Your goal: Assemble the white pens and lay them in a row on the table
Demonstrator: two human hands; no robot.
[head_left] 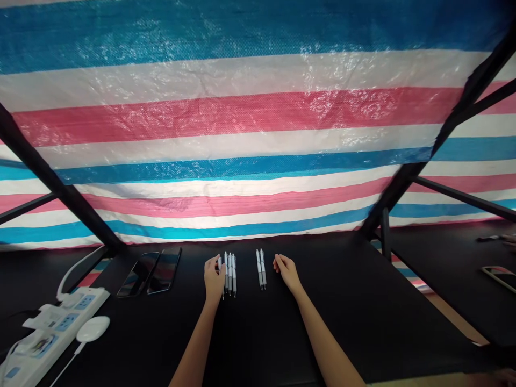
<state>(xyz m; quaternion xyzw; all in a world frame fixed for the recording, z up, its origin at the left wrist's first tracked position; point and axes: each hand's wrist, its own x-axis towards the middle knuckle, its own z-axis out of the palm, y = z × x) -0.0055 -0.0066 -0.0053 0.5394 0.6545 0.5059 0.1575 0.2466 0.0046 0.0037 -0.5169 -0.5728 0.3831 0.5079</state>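
Observation:
My left hand has its fingers closed round a white and grey pen at the left end of a row. Close beside it, several similar pens lie side by side on the black table. To their right, a pair of white and grey pens lies apart from that row. My right hand is just right of the pair, not touching it, with its fingers curled together; whether anything is inside them is hidden.
Two dark phones lie at the left. A white power strip and round white charger are at the lower left. Black metal bars slope at both sides before a striped sheet. Another phone and part of a person's hand are far right.

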